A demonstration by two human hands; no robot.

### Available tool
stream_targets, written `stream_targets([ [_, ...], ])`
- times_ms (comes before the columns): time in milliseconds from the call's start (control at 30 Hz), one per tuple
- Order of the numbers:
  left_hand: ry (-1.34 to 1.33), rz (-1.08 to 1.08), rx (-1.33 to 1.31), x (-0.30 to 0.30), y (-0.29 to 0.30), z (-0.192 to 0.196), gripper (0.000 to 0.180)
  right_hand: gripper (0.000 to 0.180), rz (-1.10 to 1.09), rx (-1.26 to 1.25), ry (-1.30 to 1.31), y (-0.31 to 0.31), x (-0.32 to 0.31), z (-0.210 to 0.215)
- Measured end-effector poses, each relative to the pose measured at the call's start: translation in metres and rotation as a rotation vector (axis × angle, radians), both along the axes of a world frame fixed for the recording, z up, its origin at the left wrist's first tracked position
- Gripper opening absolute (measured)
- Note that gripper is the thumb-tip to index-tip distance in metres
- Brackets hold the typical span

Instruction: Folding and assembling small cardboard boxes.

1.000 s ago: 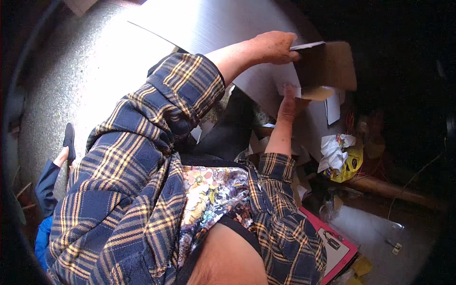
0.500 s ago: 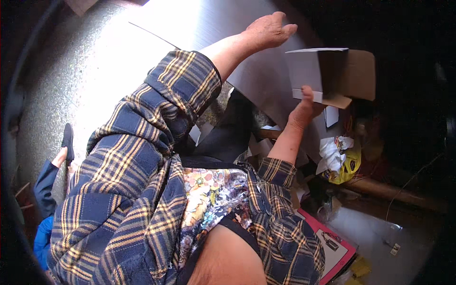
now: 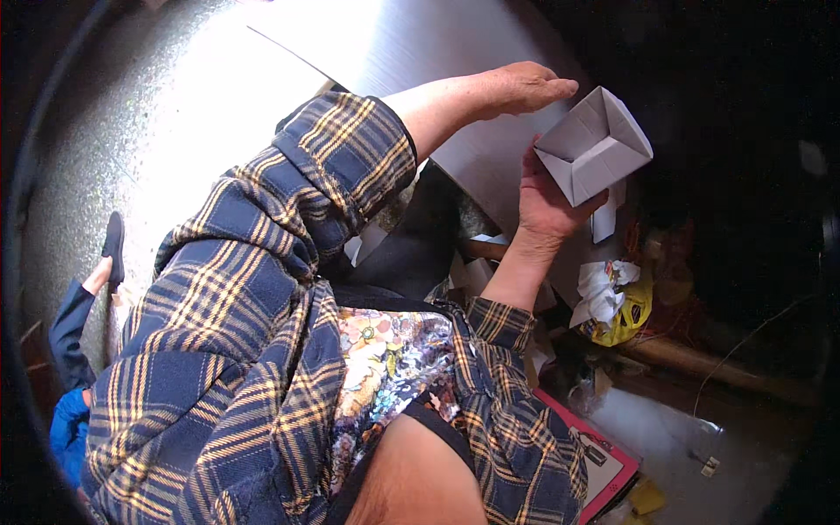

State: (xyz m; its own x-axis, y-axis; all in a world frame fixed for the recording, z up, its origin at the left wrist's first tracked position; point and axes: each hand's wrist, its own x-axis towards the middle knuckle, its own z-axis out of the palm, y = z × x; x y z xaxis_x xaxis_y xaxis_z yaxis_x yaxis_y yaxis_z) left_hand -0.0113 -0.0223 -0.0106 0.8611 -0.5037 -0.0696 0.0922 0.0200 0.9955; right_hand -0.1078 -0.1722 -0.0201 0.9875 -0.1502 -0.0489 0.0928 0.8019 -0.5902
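Note:
A small white-grey carton (image 3: pixel 598 149) rests in my right hand (image 3: pixel 553 203), whose fingers and thumb wrap its lower sides. The end facing up has panels folded inward, forming a sunken recess. My left hand (image 3: pixel 522 88) reaches in from the left, its fingers stretched out flat and holding nothing I can see. Its fingertips are beside the carton's upper corner, apparently just short of it. Beneath both hands lies a smooth grey tabletop (image 3: pixel 464 144). The carton's far side is out of sight.
Right of my forearm are crumpled white paper (image 3: pixel 602 293) and a yellow plastic bag (image 3: pixel 632 317), close to a wooden bar (image 3: pixel 700 363). A pink-edged flat item (image 3: pixel 604 477) lies lower right. At far left, another person's leg (image 3: pixel 70 319) and dark shoe (image 3: pixel 114 245) show.
The carton has been turned in my right hand: its loose brown flaps faced right before, and now a folded-in end faces up. My left hand has moved down and right, nearer to it.

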Motion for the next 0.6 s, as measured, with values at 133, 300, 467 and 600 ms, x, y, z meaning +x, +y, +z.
stream_targets([
  [133, -0.018, 0.013, -0.082, -0.002, 0.003, 0.002, 0.065, 0.066, 0.066, 0.013, -0.002, 0.000, 0.001, -0.004],
  [300, -0.121, 0.017, -0.108, -0.003, 0.001, 0.005, 0.073, 0.065, 0.018, -0.111, 0.071, -0.001, 0.002, -0.012],
  [467, -0.273, 0.038, 0.003, 0.008, 0.002, -0.003, 0.082, 0.062, -0.069, -0.250, 0.167, 0.002, 0.002, -0.015],
  [600, -0.373, 0.147, 0.153, 0.009, 0.003, -0.003, 0.078, 0.064, -0.269, -0.722, 0.175, -0.014, 0.002, -0.038],
])
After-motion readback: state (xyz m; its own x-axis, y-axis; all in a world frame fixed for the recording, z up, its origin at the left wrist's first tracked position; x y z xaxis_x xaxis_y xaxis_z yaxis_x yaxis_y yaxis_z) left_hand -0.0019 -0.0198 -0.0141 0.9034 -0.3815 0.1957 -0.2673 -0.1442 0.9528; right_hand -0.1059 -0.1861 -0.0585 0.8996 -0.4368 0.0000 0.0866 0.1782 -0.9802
